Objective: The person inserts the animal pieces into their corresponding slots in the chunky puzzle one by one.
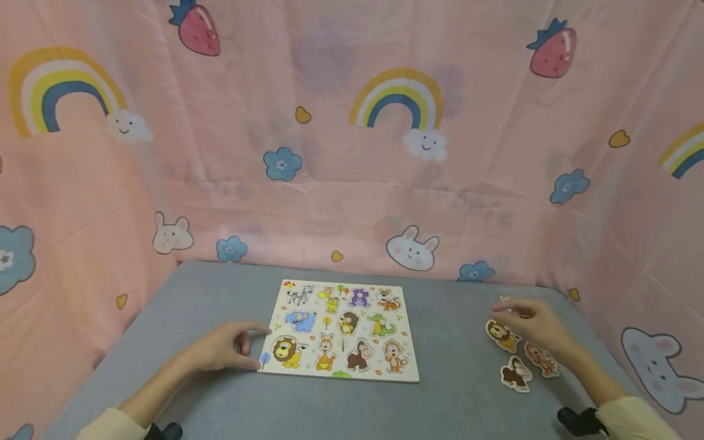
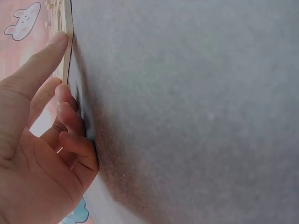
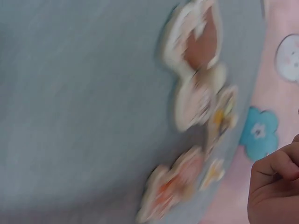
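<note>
A white wooden puzzle board [image 1: 352, 377] with colourful cartoon animals lies on the grey table. My left hand [image 1: 222, 347] is at its left side; the thumb and forefinger touch the edge near the front corner, the other fingers bent below. The left wrist view shows the left hand [image 2: 42, 135] against the board's pale edge [image 2: 68, 51]. My right hand [image 1: 533, 321] hovers over loose animal pieces, thumb and forefinger apart, with no piece seen between them. Under and before it lie a lion piece [image 1: 502, 335], a monkey piece [image 1: 541, 359] and a gorilla piece [image 1: 516, 374].
Another small piece [image 1: 505, 299] lies partly hidden behind the right hand. Grey tabletop [image 1: 451, 366] stretches between the board and the loose pieces. A pink patterned curtain [image 1: 330, 201] hangs behind and beside the table. The right wrist view is blurred.
</note>
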`<control>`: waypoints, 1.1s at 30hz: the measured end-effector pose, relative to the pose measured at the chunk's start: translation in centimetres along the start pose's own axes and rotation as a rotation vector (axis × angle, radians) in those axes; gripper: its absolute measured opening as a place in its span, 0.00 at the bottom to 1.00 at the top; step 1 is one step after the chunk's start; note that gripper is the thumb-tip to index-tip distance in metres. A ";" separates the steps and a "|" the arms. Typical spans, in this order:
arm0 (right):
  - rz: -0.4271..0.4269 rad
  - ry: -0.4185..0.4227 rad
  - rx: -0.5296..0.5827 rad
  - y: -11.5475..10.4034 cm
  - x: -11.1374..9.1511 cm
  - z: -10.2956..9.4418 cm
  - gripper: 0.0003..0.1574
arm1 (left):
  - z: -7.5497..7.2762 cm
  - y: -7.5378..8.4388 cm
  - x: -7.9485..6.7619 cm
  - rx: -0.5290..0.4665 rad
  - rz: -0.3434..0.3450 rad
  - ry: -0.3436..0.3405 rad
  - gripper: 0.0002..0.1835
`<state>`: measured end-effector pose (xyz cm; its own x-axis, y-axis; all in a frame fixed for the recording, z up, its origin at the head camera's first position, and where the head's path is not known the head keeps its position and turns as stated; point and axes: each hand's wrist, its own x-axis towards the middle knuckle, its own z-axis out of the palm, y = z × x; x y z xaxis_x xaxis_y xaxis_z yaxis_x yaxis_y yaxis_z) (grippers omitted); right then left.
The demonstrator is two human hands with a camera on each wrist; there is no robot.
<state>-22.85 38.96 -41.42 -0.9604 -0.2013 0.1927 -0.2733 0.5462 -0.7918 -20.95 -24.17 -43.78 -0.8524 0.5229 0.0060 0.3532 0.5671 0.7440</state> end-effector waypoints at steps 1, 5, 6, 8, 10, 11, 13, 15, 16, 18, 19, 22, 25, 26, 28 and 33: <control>-0.005 -0.003 0.004 0.3 -0.1 -0.2 0.20 | 0.0 0.0 0.0 -0.002 0.000 0.000 0.33; -0.051 -0.011 -0.017 1.8 -0.6 -0.8 0.19 | 0.0 0.1 -0.1 -0.002 -0.002 -0.001 0.33; -0.059 -0.013 -0.023 2.1 -0.7 -0.9 0.19 | 0.0 0.1 -0.1 0.000 -0.002 -0.001 0.33; -0.075 -0.023 -0.031 2.7 -0.9 -1.2 0.18 | 0.0 0.2 -0.2 0.002 0.000 -0.003 0.33; -0.081 -0.036 -0.030 3.3 -1.2 -1.4 0.19 | 0.0 0.3 -0.2 0.004 0.004 -0.005 0.33; -0.081 -0.048 -0.025 3.4 -1.3 -1.5 0.19 | 0.0 0.3 -0.2 0.004 0.006 -0.005 0.34; -0.073 -0.070 -0.021 3.7 -1.5 -1.6 0.20 | 0.0 0.3 -0.2 0.001 0.007 -0.006 0.34; -0.054 -0.086 -0.025 3.9 -1.6 -1.6 0.21 | 0.0 0.3 -0.1 -0.001 0.007 -0.004 0.34; -0.041 -0.094 -0.026 4.0 -1.6 -1.7 0.21 | 0.0 0.3 -0.1 -0.005 0.009 -0.003 0.34; -0.016 -0.100 -0.035 4.2 -1.5 -1.6 0.23 | 0.0 0.4 -0.2 -0.018 0.009 -0.001 0.34; -0.006 -0.100 -0.040 4.3 -1.4 -1.6 0.24 | 0.1 0.4 -0.2 -0.022 0.012 0.000 0.34; 0.001 -0.101 -0.063 4.6 -1.3 -1.5 0.26 | 0.1 0.4 -0.2 -0.025 0.008 -0.001 0.34; -0.005 -0.094 -0.082 4.8 -1.2 -1.4 0.27 | 0.0 0.3 -0.1 -0.015 -0.002 -0.004 0.35; -0.005 -0.092 -0.085 4.9 -1.2 -1.4 0.28 | 0.0 0.3 -0.1 -0.015 -0.008 -0.006 0.35; -0.010 -0.092 -0.079 4.9 -1.2 -1.4 0.28 | 0.0 0.2 -0.1 -0.018 -0.010 -0.008 0.35; -0.003 -0.107 -0.056 5.0 -1.0 -1.4 0.28 | 0.0 0.3 -0.1 -0.021 -0.016 -0.008 0.35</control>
<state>-23.29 43.04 -44.71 -0.9492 -0.2867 0.1298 -0.2816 0.5894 -0.7572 -20.81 -24.07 -43.57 -0.8548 0.5188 -0.0115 0.3309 0.5619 0.7581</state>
